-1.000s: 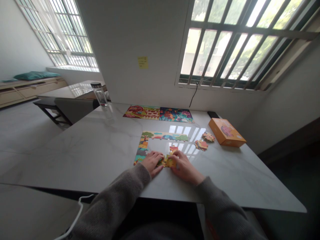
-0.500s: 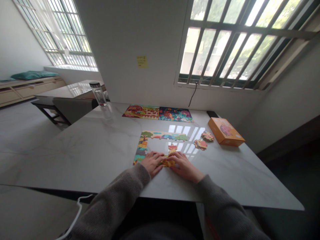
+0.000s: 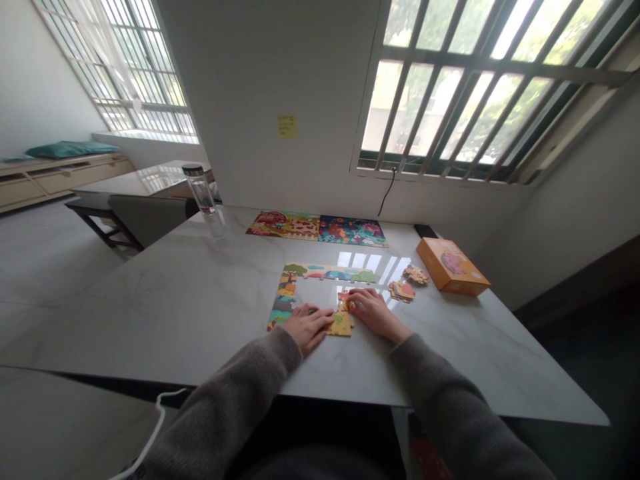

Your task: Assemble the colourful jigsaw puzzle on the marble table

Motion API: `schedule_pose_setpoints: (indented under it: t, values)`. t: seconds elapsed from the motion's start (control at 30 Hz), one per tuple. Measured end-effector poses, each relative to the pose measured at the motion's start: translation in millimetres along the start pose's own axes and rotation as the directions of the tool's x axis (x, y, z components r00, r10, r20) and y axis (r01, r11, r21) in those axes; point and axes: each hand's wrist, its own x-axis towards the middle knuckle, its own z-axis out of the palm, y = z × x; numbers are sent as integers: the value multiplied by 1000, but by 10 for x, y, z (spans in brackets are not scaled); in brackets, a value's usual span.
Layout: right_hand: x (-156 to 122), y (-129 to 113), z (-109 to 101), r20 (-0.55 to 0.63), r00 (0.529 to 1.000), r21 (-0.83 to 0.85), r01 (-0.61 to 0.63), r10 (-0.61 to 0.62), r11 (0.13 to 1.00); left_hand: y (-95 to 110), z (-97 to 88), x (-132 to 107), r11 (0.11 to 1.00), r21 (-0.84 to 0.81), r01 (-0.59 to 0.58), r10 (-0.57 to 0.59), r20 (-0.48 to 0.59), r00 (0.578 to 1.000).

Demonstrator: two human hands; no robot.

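Note:
A partly joined jigsaw puzzle (image 3: 283,305) lies on the table before me, with a top strip, a left column and a yellow bottom section (image 3: 341,325) in place. My left hand (image 3: 309,327) rests on the bottom row, fingers stretched out flat and covering part of it. At the right end, my right hand (image 3: 373,312) has its fingers bent around a red and yellow puzzle piece (image 3: 343,298), partly hidden by them. That piece stands just above the yellow section; whether the two interlock is hidden.
Two stacks of loose pieces (image 3: 401,291) lie right of the puzzle, beside an orange box (image 3: 453,265). Two finished puzzles (image 3: 287,225) lie along the back of the white table (image 3: 200,300). A glass bottle (image 3: 201,191) stands at the back left, a dark flat object (image 3: 425,231) at the back right.
My right hand has moved up from the bottom row to the red and yellow piece, uncovering the yellow section. My left hand has stayed nearly in place.

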Motion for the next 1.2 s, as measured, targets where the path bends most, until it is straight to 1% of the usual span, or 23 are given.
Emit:
schedule_pose_setpoints:
  t: [0.13,0.23,0.3,0.4,0.63,0.83,0.93,1.07,1.13,1.2]
  values:
    - [-22,104,-59,-46,998,-20,-35,34,999,-11,18,2,1000,15,-17,18,-28,999]
    - [-115,190,-97,-77,995,-27,-68,65,997,-22,35,0,999,22,-26,27,-41,999]
    - [-184,212,-114,-79,995,-20,-61,60,998,-21,30,-1,1000,18,-20,21,-40,999]
    - [-251,185,-133,-79,996,-9,-45,44,999,-13,6,-2,1000,3,-19,19,-40,999]
    - [-301,94,-162,-76,996,19,-42,43,999,-1,-29,2,1000,-8,-20,20,-25,999]
    - [-358,36,-135,-153,988,102,17,-1,995,-9,-2,-1,1000,-9,-17,17,-45,999]
    - [-369,-16,-121,-127,991,73,40,-30,997,-10,-5,-3,1000,-14,-20,19,-31,999]
    - [-368,-51,-94,-110,994,26,10,-7,1000,-4,-22,4,999,-13,-35,35,-28,999]
    - [-366,-16,-86,-141,990,37,3,2,999,-9,-21,6,999,-9,-46,46,-34,998]
    - [-364,77,-103,-210,977,55,-18,29,998,-24,-16,1,998,-4,-61,61,-54,997]
